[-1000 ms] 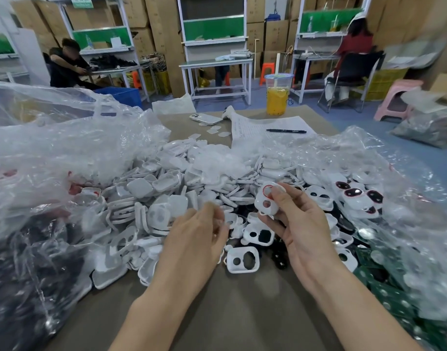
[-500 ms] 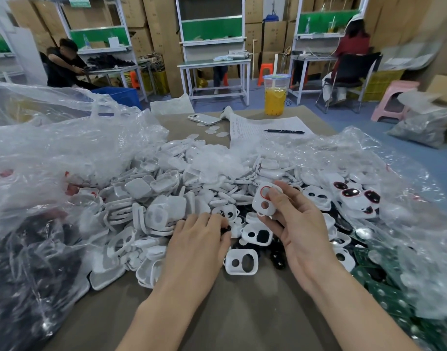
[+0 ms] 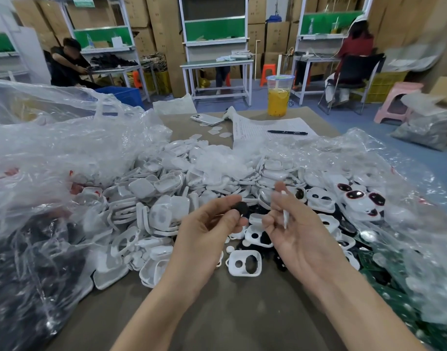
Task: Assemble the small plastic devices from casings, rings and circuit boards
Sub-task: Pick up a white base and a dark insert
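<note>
My left hand (image 3: 207,234) pinches a small black round part (image 3: 240,207) between thumb and fingertips, raised above the pile. My right hand (image 3: 301,231) holds a white casing (image 3: 284,211) edge-on to the camera, so only its thin rim shows. The two hands are close together, the black part just left of the casing. Below them a white front casing with two holes (image 3: 245,263) lies flat on the brown table (image 3: 230,312). A big heap of white casings (image 3: 166,193) spreads behind. Green circuit boards (image 3: 384,282) lie at the right under plastic.
Crumpled clear plastic bags (image 3: 52,158) flank both sides of the table. Finished casings with dark lenses (image 3: 359,198) sit at the right. Farther back are a phone (image 3: 207,119), a paper sheet with a pen (image 3: 287,132) and a cup of yellow drink (image 3: 278,97). Other people work at distant benches.
My left hand has lifted off the pile with a black round part pinched in it. My right hand has turned the white casing from face-on to edge-on.
</note>
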Available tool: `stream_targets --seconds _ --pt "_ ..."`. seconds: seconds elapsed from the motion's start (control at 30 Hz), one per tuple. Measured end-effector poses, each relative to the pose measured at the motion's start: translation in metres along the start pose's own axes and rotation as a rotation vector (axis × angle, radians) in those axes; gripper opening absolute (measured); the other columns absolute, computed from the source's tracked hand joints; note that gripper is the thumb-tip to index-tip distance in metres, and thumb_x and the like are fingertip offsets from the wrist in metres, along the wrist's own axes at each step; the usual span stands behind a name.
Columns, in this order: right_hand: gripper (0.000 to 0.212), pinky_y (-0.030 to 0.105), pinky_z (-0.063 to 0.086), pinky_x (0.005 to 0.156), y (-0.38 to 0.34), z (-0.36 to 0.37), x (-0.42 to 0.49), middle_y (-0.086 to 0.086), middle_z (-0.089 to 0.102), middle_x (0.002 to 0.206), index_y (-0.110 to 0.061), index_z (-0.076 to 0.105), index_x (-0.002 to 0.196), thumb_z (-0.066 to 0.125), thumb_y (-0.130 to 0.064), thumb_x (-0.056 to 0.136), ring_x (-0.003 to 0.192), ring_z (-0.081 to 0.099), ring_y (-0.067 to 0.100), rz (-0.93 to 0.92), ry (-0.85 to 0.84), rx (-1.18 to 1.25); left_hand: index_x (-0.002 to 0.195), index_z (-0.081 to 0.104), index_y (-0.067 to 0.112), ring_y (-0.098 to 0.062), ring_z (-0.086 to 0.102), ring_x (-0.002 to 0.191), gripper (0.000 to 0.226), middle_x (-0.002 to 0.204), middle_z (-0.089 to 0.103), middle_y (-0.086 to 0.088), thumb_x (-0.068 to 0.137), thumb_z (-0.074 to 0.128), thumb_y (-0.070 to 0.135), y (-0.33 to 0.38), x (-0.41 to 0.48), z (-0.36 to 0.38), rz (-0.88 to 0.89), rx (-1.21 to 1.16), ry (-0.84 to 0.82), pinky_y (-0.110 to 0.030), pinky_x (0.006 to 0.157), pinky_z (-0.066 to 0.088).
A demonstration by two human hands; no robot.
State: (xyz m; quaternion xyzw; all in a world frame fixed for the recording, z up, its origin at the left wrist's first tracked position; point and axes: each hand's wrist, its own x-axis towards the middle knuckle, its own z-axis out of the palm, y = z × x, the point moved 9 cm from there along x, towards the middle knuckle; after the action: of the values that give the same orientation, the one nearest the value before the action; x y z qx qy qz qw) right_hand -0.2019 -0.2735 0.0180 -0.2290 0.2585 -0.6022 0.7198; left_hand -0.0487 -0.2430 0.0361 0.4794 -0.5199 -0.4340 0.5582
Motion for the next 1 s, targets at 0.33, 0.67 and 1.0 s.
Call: stream_targets --seconds 0.33,0.67,1.0 --pt "0.028 0.024 0.048 0.050 0.016 0.009 0.001 0.002 0.064 0.074 -0.006 0.074 0.095 0.072 -0.032 0.083 0.045 0.041 0.011 -0.038 -0.062 -0.341 0.085 0.074 0.030 -0.003 0.072 0.089 0.033 0.091 0.078 0.010 0.095 0.064 0.001 0.014 -0.003 -0.001 0.089 0.054 0.081 -0.008 0.074 0.049" --pt "0.026 0.022 0.050 0.059 0.015 0.012 -0.002 0.004 0.053 0.061 -0.013 0.079 0.102 0.079 -0.029 0.081 0.050 0.048 0.011 -0.089 -0.177 -0.480 0.097 0.071 0.034 -0.005 0.071 0.090 0.033 0.095 0.076 0.011 0.098 0.059 0.004 0.020 -0.007 -0.001 0.143 0.074 0.080 -0.012 0.077 0.051" --pt "0.036 0.021 0.052 0.059 0.006 0.008 -0.001 -0.001 0.047 0.050 -0.021 0.080 0.093 0.084 -0.040 0.064 0.051 0.054 0.016 -0.116 -0.108 -0.485 0.114 0.070 0.028 -0.018 0.073 0.088 0.026 0.102 0.073 -0.006 0.096 0.064 0.010 0.012 -0.004 0.004 0.057 -0.035 0.024 -0.019 0.079 0.055"
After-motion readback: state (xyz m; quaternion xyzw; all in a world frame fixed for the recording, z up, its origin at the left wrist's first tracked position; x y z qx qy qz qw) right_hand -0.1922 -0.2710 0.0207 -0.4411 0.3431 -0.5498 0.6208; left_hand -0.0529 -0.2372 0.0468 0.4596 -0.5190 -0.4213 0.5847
